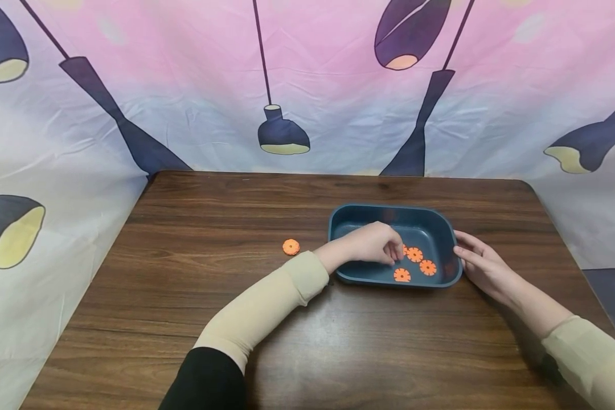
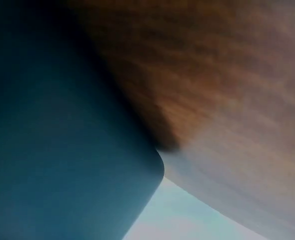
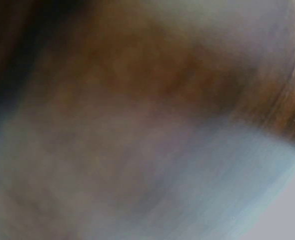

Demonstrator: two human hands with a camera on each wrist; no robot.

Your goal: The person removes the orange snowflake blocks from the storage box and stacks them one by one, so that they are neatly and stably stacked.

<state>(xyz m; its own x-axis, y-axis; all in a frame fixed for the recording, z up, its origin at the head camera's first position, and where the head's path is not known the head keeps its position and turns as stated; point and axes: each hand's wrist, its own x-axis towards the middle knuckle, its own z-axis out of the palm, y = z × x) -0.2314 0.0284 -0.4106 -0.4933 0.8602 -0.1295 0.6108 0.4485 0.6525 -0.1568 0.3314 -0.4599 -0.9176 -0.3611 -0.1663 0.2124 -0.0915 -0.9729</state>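
A dark blue rectangular tray (image 1: 359, 213) stands on the wooden table, with several orange notched discs (image 1: 427, 267) on the right part of its floor. My left hand (image 1: 375, 242) reaches in over the tray's left side, fingers bent down beside the discs. One disc is partly hidden behind those fingertips; whether they pinch anything does not show. At the tray's right end my right hand (image 1: 484, 266) grips the rim, thumb on the edge and fingers along the outer wall. The left wrist view is largely filled by the tray's blue wall (image 2: 62, 150).
Left of the tray, another orange notched disc (image 1: 291, 246) lies on the brown wooden table (image 1: 210, 228), near my left forearm. A cloth backdrop (image 1: 210, 85) printed with lamps hangs behind the table's far edge. The right wrist view is heavily blurred.
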